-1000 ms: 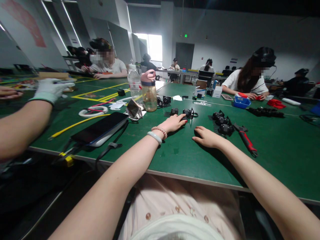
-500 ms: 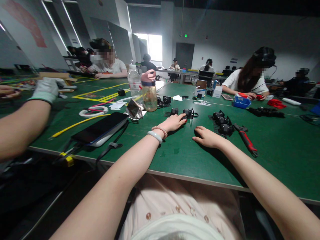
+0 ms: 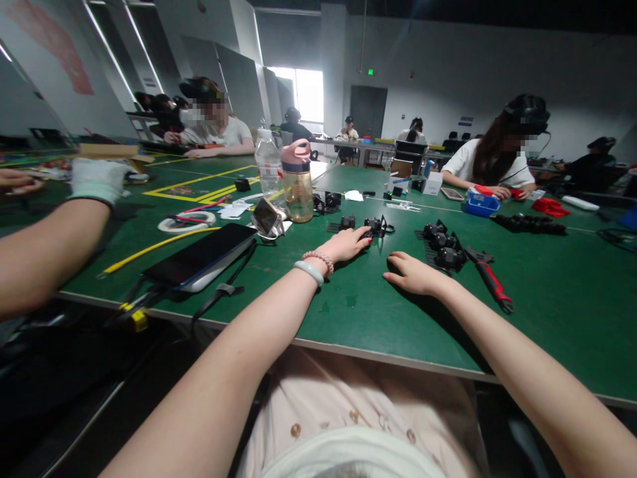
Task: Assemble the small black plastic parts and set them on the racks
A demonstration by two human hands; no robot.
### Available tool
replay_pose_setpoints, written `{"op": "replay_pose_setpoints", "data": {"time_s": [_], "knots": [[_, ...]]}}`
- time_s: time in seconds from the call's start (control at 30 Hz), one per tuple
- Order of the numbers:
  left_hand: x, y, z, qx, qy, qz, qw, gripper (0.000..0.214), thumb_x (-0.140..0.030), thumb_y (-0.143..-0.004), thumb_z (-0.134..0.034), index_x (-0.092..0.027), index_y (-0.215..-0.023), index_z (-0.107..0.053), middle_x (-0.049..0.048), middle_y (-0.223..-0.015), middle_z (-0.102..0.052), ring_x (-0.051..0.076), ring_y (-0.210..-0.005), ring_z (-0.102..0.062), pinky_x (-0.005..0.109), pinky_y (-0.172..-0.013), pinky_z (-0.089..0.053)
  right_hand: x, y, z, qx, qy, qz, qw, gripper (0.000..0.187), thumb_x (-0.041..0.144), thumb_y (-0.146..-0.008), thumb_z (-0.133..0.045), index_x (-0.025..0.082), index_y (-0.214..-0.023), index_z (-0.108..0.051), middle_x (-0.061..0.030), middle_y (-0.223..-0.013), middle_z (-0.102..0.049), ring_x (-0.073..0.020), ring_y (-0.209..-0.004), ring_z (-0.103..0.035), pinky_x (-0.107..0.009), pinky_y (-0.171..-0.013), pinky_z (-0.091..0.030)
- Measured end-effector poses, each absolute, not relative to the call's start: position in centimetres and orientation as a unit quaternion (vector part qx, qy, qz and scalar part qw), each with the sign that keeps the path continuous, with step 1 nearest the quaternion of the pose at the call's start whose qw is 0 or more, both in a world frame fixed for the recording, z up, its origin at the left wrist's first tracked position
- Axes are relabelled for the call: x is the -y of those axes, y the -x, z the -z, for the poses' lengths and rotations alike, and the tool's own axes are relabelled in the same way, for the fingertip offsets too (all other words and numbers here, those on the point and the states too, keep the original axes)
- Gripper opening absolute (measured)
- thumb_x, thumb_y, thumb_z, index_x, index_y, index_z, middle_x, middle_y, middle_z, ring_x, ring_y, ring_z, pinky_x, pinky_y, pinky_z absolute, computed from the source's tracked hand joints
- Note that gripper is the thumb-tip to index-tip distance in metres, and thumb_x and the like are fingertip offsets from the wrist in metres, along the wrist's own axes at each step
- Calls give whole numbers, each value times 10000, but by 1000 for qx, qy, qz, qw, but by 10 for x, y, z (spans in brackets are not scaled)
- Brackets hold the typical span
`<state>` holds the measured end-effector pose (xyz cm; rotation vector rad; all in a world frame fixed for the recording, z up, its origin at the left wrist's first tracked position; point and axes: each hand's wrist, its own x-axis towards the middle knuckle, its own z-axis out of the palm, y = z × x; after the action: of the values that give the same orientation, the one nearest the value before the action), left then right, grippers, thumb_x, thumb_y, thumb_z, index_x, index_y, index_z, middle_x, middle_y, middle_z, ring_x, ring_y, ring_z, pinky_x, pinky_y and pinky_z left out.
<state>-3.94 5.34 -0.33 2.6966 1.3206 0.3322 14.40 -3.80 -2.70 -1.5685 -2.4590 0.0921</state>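
My left hand (image 3: 347, 243) lies flat on the green table (image 3: 378, 312), fingers stretched out, its fingertips touching a small black part (image 3: 374, 226). A bead bracelet and a pale bangle sit on that wrist. My right hand (image 3: 411, 272) rests palm down beside it, fingers loosely spread, holding nothing. Just right of it lies a cluster of black parts (image 3: 442, 247) and red-handled pliers (image 3: 490, 278).
A tablet (image 3: 202, 255) with a strap lies at the left, near a pink-lidded bottle (image 3: 297, 180) and a clear bottle (image 3: 267, 161). A co-worker's gloved hand (image 3: 97, 179) and forearm reach in at far left. Other people sit at the table's far sides.
My hands have stayed put. The co-worker's gloved hand at far left has shifted slightly.
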Motion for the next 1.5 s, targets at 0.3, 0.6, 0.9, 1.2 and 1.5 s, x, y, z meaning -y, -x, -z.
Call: {"op": "replay_pose_setpoints", "data": {"time_s": [0.3, 0.6, 0.9, 1.2, 1.5], "knots": [[-52, 41, 0, -446, -888, -94, 61, 522, -531, -788, -201, -227, -1207, -270, 77, -1150, -475, 202, -1016, -474, 288, -837, -339, 38, -144, 27, 835, 537, -37, 118, 488, 461, -770, -369, 98, -1084, -457, -155, -1168, -415, -215, -1112, -376, -306, -901, -327], [-65, 51, 1, -486, -870, -67, 48, 546, -571, -763, -203, -238, -1189, -282, 96, -1106, -499, 225, -985, -489, 322, -796, -364, 39, -144, 27, 835, 536, -42, 119, 495, 463, -768, -373, 97, -1092, -454, -158, -1177, -409, -213, -1107, -381, -308, -903, -324], [-64, 54, 2, -515, -853, -79, 25, 559, -579, -763, -154, -274, -1225, -231, 115, -1123, -440, 247, -987, -477, 351, -791, -368, 38, -145, 28, 835, 536, -37, 119, 497, 455, -769, -373, 93, -1102, -445, -161, -1194, -397, -214, -1114, -377, -306, -904, -324], [-67, 56, 1, -529, -846, -70, 2, 563, -582, -759, -145, -251, -1194, -276, 114, -1054, -486, 250, -913, -509, 359, -743, -391, 38, -145, 28, 835, 536, -34, 119, 472, 448, -771, -376, 106, -1087, -456, -150, -1181, -409, -214, -1109, -382, -307, -905, -327], [-66, 59, -2, -551, -831, -69, -7, 597, -592, -748, -160, -192, -1177, -269, 145, -1081, -487, 276, -923, -506, 392, -743, -380, 38, -145, 28, 836, 535, -33, 119, 474, 446, -771, -374, 102, -1088, -455, -150, -1175, -411, -214, -1105, -385, -304, -901, -330]]}}
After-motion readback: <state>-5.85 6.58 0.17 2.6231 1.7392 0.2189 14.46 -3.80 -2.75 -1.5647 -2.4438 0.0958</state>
